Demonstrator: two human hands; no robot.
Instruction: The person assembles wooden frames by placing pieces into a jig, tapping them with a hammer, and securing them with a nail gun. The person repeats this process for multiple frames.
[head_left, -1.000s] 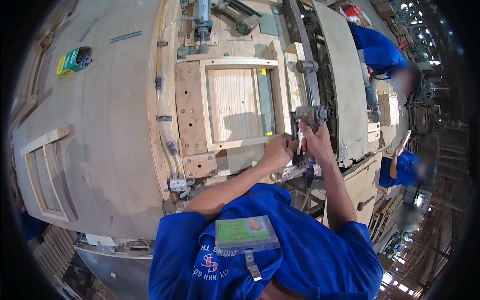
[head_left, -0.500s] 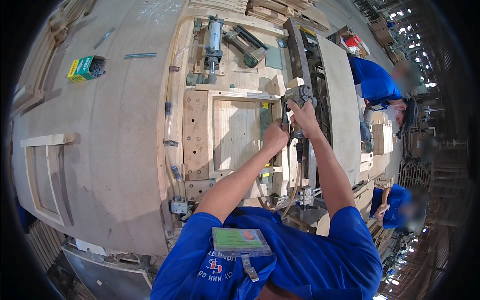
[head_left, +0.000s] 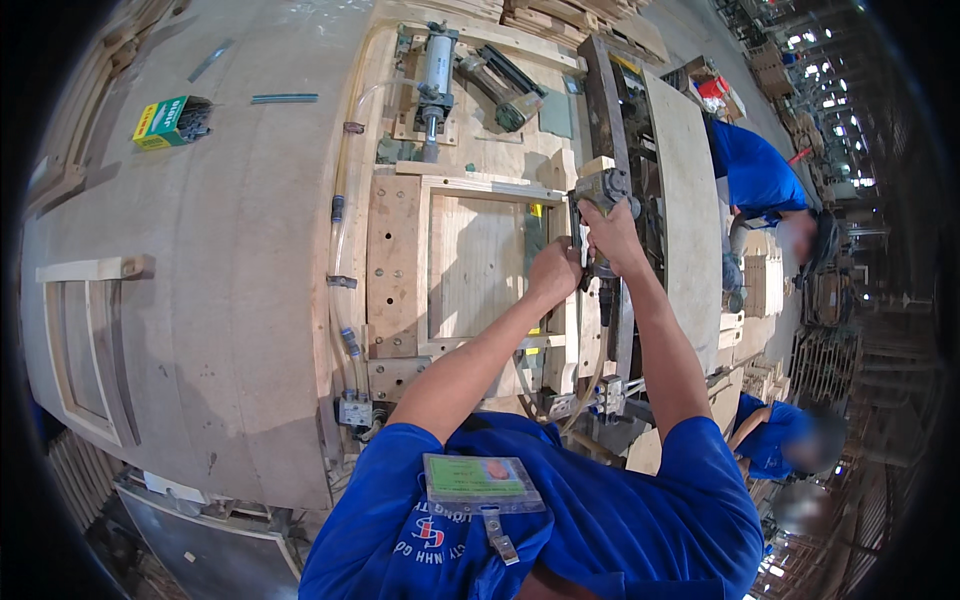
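My right hand point(head_left: 612, 235) is wrapped round the grip of a pneumatic nail gun point(head_left: 603, 187), which is held upright over the right side of a wooden jig. Against the gun's long dark magazine my left hand point(head_left: 556, 272) is closed, its fingertips partly hidden there. Below and left of the gun lies a rectangular pale wood frame point(head_left: 433, 265), set in the jig point(head_left: 390, 215) between drilled wooden blocks.
At the jig's far end are an air cylinder point(head_left: 437, 70) and another nail gun point(head_left: 495, 92). On the left tabletop lie a green-yellow box of nails point(head_left: 170, 125), nail strips point(head_left: 284, 98) and a second frame point(head_left: 90, 270). Two co-workers in blue point(head_left: 755, 175) are at right.
Both hands stay at the nail gun with hardly any shift. The view has moved slightly. At right, the co-workers have changed posture.
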